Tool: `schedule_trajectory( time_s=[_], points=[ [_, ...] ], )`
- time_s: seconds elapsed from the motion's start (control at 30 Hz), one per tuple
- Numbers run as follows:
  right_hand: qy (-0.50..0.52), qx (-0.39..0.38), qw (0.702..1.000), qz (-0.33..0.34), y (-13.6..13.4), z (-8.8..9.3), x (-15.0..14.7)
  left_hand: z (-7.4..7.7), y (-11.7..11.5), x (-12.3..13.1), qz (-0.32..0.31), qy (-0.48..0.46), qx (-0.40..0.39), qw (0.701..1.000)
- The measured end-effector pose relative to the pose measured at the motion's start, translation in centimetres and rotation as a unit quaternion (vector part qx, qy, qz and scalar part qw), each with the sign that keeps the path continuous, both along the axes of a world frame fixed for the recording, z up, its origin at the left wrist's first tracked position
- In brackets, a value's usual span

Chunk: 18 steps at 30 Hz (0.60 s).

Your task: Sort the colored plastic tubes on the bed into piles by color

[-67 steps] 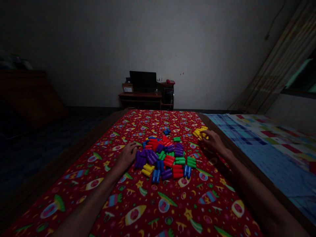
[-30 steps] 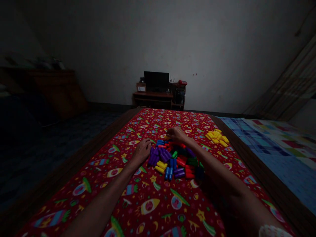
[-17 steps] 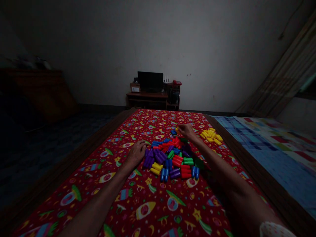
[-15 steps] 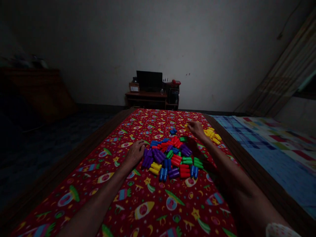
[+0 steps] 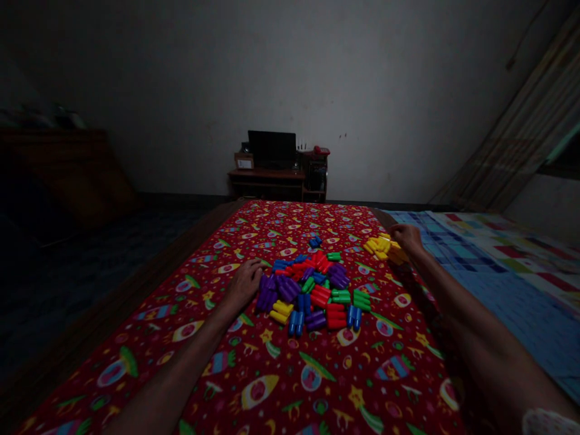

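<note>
A mixed pile of plastic pieces in purple, red (image 5: 321,296), green (image 5: 341,296), blue and a little yellow (image 5: 281,312) lies on the red patterned cloth (image 5: 258,356). My left hand (image 5: 247,281) rests on the cloth at the pile's left edge, fingers spread loosely beside the purple pieces (image 5: 267,293). Farther right is a separate yellow group (image 5: 379,246). Over its right side hovers my right hand (image 5: 408,237), fingers pinched together; whatever is between them is too small to make out. A small blue piece (image 5: 315,241) sits apart behind the main pile.
A desk (image 5: 267,174) with a black monitor (image 5: 272,149) stands by the far wall. To the right lies blue and patchwork bedding (image 5: 480,272). A wooden cabinet (image 5: 58,175) is at the left, and a curtain (image 5: 512,127) hangs at the right.
My right hand has moved right, from near the lone blue piece with a yellow piece in its fingers, to the yellow group. My left hand has stayed beside the pile.
</note>
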State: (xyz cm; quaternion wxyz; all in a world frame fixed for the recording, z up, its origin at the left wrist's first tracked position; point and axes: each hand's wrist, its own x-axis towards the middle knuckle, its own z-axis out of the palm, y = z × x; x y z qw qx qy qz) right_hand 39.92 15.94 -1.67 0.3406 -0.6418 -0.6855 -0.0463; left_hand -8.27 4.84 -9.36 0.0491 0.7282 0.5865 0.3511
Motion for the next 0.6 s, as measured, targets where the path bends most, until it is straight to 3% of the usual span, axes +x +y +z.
schedule_trajectory(
  time_s=[0.13, 0.2, 0.27, 0.33, 0.4, 0.47, 0.53, 0.6],
  points=[
    [0.106, 0.007, 0.993, -0.058, -1.1, 2.1, -1.6, 0.0, 0.0, 0.1, 0.004, -0.003, 0.004, 1.0],
    [0.144, 0.012, 0.989, -0.038, -2.1, 3.0, -3.6, 0.0, 0.0, 0.1, 0.007, -0.003, 0.0, 1.0],
    [0.177, -0.006, 0.983, 0.044, -3.8, 3.4, -6.8, 0.0, 0.0, 0.2, 0.007, -0.002, -0.005, 1.0],
    [0.178, -0.052, 0.962, 0.2, -6.5, 3.4, -11.1, 0.1, 0.0, 0.2, 0.004, 0.001, -0.008, 1.0],
    [0.106, -0.102, 0.921, 0.362, -9.7, 2.8, -15.7, 0.1, 0.0, 0.3, 0.002, 0.003, -0.009, 1.0],
    [0.026, -0.126, 0.869, 0.478, -12.9, 1.8, -19.9, 0.2, -0.1, 0.4, 0.0, 0.005, -0.008, 1.0],
    [-0.073, -0.119, 0.829, 0.542, -15.5, 0.1, -23.1, 0.3, -0.2, 0.5, 0.001, 0.005, -0.009, 1.0],
    [-0.168, -0.068, 0.824, 0.536, -17.0, -1.8, -25.2, 0.3, -0.2, 0.6, 0.001, 0.004, -0.012, 1.0]
  ],
)
